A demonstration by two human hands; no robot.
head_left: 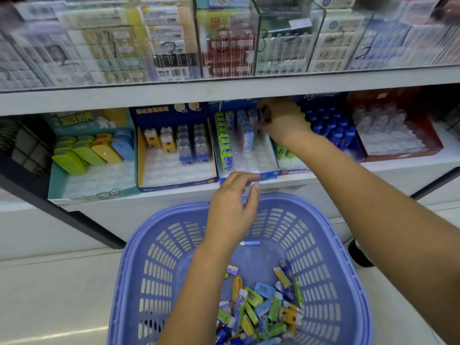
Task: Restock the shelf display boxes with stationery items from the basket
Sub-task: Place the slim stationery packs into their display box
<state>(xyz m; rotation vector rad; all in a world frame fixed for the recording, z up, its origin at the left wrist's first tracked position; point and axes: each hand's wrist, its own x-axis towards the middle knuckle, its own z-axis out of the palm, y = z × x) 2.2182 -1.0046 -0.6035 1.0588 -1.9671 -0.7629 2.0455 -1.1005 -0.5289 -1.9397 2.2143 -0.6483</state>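
Note:
A purple-blue plastic basket sits on the floor below the shelf, with several small wrapped stationery packs piled in its near corner. My right hand reaches deep into the blue display box on the lower shelf and pinches a small purple pack at the back of a row. Green packs and pink-blue packs stand in rows in that box. My left hand hovers over the basket's far rim, fingers loosely curled, holding nothing.
Left of that box stand a blue-yellow box with animal-shaped items and a teal box with coloured cases. To the right are blue bottles and a red box. An upper shelf carries clear bins. A lone blue item lies in the basket.

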